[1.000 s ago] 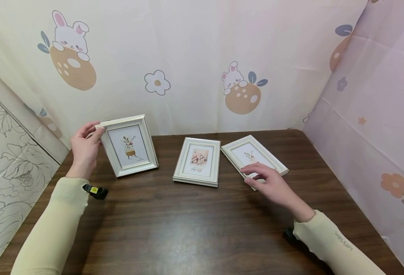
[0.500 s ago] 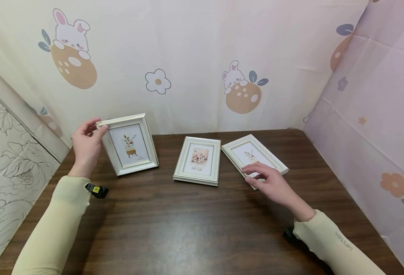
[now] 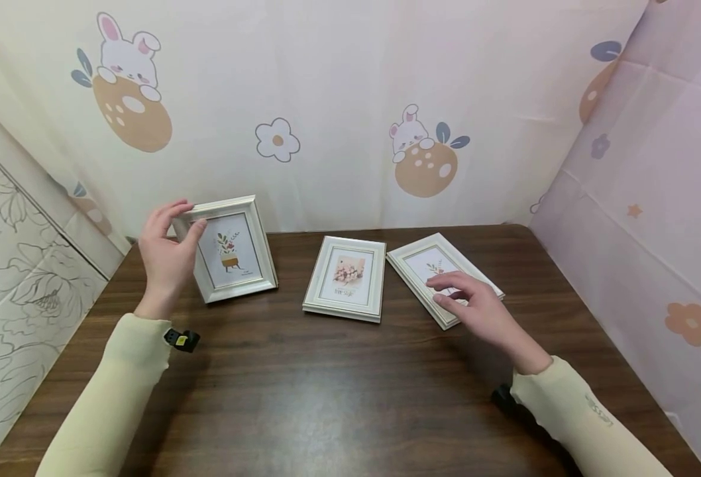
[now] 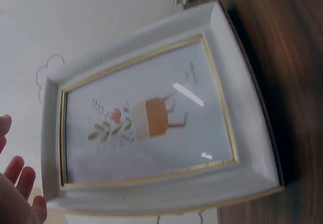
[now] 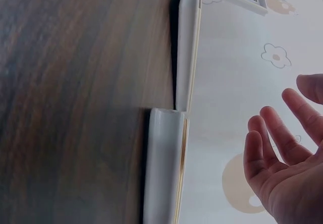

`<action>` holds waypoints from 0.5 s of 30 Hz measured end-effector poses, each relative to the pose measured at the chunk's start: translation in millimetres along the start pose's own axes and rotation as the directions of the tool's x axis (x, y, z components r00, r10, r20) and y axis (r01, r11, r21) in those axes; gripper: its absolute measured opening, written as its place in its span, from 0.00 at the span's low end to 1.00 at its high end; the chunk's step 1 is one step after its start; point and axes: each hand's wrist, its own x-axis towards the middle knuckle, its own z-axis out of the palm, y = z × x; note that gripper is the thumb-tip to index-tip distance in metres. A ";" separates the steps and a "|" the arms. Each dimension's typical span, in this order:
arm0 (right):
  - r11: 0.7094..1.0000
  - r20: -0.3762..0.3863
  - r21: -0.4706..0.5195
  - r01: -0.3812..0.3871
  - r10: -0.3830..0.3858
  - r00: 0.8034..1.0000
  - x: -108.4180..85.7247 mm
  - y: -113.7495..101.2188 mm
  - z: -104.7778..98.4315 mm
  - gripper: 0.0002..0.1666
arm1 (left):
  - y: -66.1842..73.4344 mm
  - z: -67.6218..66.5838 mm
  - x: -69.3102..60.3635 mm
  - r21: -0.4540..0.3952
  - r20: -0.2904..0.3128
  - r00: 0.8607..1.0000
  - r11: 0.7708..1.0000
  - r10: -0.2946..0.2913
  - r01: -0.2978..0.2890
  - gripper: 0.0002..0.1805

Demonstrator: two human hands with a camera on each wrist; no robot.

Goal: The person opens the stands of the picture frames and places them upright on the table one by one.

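Observation:
On the left of the head view, a white picture frame (image 3: pixel 229 255) with a plant print stands propped up, leaning. My left hand (image 3: pixel 168 258) is at its upper left corner, thumb before the front and fingers near the top edge. In the left wrist view the fingers of this hand (image 4: pixel 19 196) lie apart from the frame (image 4: pixel 146 118). A second white frame (image 3: pixel 346 278), with a blossom picture, lies in the middle. The third frame (image 3: pixel 428 262) lies turned at an angle, under my right hand (image 3: pixel 482 311), whose relaxed fingers hover over it, holding nothing.
The brown wooden table (image 3: pixel 326 384) reaches towards me in front of the frames. A curtain (image 3: pixel 338 73) printed with rabbits and flowers hangs behind, another patterned cloth (image 3: pixel 643 265) hangs at the right, and a flower-line panel (image 3: pixel 22 285) borders the left.
My left hand has moved slightly right and loosened from the standing frame's corner, which stays upright. The right hand has barely moved; the whole head view has shifted a little.

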 end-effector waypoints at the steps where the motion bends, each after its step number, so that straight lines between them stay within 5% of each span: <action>1: 1.000 -0.004 -0.008 -0.010 0.010 1.000 0.6 0.5 -1.2 0.14 | 1.3 2.0 -2.1 0.006 0.011 1.000 1.000 0.022 -0.022 0.16; 9: 0.995 -0.002 -0.067 -0.080 0.080 0.997 2.6 4.0 -8.7 0.14 | 8.7 15.6 -16.2 -0.026 0.086 0.987 0.991 0.136 -0.134 0.13; 12: 0.992 -0.008 -0.071 -0.105 0.105 0.994 2.7 3.0 -11.7 0.14 | 29.6 19.0 -22.9 -0.062 0.109 0.981 0.986 0.161 -0.155 0.11; 15: 0.990 -0.016 -0.077 -0.121 0.120 0.993 3.5 1.9 -14.2 0.15 | 36.0 26.5 -27.2 -0.108 0.140 0.973 0.979 0.185 -0.171 0.10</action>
